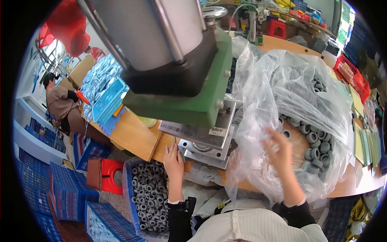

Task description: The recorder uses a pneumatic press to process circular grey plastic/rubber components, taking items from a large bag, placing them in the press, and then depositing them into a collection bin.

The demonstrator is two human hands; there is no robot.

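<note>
My left hand rests on the table edge beside the metal die of a bench press, its fingers stretched out and holding nothing I can see. Above the die sits a steel plate under the green press head. My right hand is over the near left side of a clear plastic bag. Motion blurs its fingers, but they look apart, with nothing visible between them. Grey rings lie inside the opened bag.
Below my left hand stands a blue crate full of grey rings. Near it are a red stool and stacked blue crates. A co-worker sits at the left by a light-blue basket. A red basket stands far right.
</note>
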